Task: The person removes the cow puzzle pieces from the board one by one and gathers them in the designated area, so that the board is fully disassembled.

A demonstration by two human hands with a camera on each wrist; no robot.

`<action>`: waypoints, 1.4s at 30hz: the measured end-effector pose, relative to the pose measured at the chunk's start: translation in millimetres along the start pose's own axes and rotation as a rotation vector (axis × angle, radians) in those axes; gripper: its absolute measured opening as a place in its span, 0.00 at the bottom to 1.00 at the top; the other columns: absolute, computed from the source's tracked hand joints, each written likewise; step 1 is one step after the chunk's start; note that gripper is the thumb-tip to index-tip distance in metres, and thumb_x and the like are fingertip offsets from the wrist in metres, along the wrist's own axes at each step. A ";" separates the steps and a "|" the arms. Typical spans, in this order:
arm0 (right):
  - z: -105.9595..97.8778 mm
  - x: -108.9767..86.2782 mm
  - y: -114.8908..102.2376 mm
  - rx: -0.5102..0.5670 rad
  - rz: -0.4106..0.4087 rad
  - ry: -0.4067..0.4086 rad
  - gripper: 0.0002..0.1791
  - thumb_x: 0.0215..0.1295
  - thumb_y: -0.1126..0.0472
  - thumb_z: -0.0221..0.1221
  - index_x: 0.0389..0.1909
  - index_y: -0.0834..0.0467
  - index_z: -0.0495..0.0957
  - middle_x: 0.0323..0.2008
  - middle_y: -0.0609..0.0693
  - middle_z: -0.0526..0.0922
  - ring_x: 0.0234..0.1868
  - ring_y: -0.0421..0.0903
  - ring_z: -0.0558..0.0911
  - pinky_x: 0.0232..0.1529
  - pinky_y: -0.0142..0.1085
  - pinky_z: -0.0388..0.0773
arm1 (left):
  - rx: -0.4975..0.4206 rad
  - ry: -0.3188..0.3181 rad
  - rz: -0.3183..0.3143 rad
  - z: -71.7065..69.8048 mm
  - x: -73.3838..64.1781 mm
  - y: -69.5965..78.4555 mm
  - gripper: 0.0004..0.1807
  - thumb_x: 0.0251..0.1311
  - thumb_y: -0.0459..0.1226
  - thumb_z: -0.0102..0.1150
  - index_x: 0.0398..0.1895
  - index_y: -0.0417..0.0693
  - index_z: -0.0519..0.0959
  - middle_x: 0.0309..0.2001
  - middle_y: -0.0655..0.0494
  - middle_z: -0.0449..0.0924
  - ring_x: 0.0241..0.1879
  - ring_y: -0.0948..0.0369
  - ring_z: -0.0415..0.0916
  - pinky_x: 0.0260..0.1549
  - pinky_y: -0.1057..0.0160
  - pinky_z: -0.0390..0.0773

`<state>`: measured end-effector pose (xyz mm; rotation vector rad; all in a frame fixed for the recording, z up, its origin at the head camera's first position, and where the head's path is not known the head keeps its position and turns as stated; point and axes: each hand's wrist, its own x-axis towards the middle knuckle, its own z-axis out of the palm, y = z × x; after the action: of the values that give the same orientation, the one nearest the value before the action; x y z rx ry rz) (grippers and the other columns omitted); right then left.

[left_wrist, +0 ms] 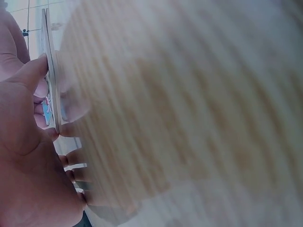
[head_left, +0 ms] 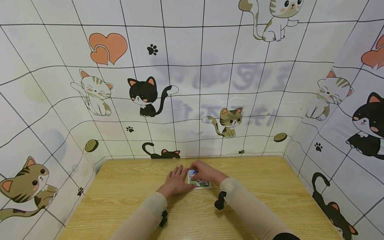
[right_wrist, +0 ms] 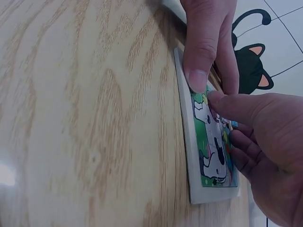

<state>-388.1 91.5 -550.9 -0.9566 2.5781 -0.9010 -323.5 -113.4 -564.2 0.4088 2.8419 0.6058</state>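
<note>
A small picture puzzle [head_left: 201, 183] with a white border and cartoon animals on green and blue lies flat on the wooden table. My left hand [head_left: 176, 181] rests at its left side, fingers spread on the tabletop and thumb at the near edge. In the right wrist view, the left thumb [right_wrist: 198, 75] touches the border and picture. Over the puzzle's far left part, my right hand [head_left: 204, 172] has its fingers curled, thumb tip on the picture [right_wrist: 211, 142]. The left wrist view shows the puzzle [left_wrist: 51, 71] almost edge-on. Part of the picture is hidden beneath the right hand.
The light wooden table [head_left: 126, 186] stretches to both sides and toward me. A white cloth wall [head_left: 186, 110] with grid lines and printed cats rises behind the table and at its sides. Dark straps [head_left: 220, 200] sit at both wrists over beige sleeves.
</note>
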 end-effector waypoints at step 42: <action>-22.5 -25.2 8.6 -0.210 -0.120 0.133 0.20 0.73 0.63 0.67 0.63 0.55 0.83 0.55 0.50 0.79 0.57 0.55 0.84 0.57 0.50 0.83 | -0.039 -0.009 0.001 2.2 1.5 0.2 0.54 0.71 0.67 0.64 0.90 0.48 0.59 0.89 0.38 0.47 0.88 0.38 0.42 0.82 0.30 0.44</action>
<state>-382.9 123.7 -538.4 -1.1546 2.7969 -0.7564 -324.3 -112.0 -566.3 0.4049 2.8168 0.6566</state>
